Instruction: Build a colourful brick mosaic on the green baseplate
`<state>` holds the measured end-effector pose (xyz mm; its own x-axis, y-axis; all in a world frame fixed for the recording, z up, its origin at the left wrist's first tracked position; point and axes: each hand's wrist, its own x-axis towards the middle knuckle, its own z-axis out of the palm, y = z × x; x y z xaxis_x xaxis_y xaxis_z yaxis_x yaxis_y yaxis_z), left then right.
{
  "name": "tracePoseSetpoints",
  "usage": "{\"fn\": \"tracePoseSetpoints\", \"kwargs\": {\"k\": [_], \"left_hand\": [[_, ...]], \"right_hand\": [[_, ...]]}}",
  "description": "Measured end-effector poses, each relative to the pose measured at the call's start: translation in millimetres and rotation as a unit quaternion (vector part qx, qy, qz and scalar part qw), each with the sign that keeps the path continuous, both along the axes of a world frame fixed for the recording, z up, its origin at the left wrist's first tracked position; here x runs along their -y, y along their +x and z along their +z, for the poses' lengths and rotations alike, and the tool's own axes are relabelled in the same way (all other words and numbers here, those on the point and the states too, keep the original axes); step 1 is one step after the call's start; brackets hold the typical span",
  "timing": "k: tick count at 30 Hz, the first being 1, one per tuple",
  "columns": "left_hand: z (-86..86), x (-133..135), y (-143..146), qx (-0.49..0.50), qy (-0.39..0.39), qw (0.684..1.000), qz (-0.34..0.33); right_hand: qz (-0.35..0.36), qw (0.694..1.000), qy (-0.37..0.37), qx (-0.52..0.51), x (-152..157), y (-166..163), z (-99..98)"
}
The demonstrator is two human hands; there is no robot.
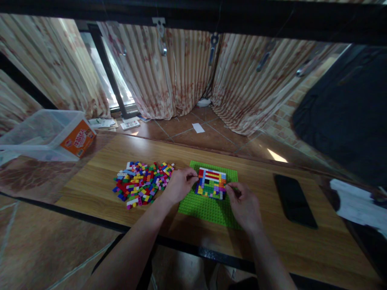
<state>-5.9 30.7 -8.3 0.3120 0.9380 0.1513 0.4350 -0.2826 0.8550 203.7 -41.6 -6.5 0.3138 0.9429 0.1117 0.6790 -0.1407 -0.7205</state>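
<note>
A multicoloured structure of toy building bricks (pixel 211 183) stands on a green studded baseplate (pixel 208 210), with low walls around a partly filled inside. My left hand (pixel 179 185) is closed in a pinch, its fingertips at the left side of the structure. At the right side, my right hand (pixel 246 205) is also closed, thumb and forefinger together by the wall. Whatever small thing either pinch may hold is too small to make out. Left of the baseplate lies a loose pile of coloured bricks (pixel 145 181), close to my left wrist.
A black phone (pixel 294 200) lies on the wooden table (pixel 99 189) at right. Beyond the table's left end stands a clear plastic bin (pixel 45 129) with an orange label. White papers (pixel 350 197) are at far right. A dark metal bar (pixel 193 18) crosses above.
</note>
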Motion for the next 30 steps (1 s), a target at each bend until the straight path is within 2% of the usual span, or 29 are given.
{"fn": "tracePoseSetpoints", "kwargs": {"k": [11,17,25,30], "left_hand": [[0.1,1.7,-0.6,-0.004,0.024,1.0,-0.018],[-4.1,0.9,4.6,0.036,0.022,0.999,0.013],[-8.3,-1.2,7.4,0.087,-0.039,0.995,0.02],[-6.8,-0.9,6.1,0.087,-0.045,0.995,0.022]], "right_hand": [[0.003,1.0,-0.003,-0.002,-0.4,0.2,0.0],[0.006,1.0,0.0,0.005,0.5,-0.8,0.0],[0.01,1.0,-0.001,0.019,0.9,-1.0,-0.3],[0.013,1.0,0.008,0.026,0.6,-1.0,-1.1]]}}
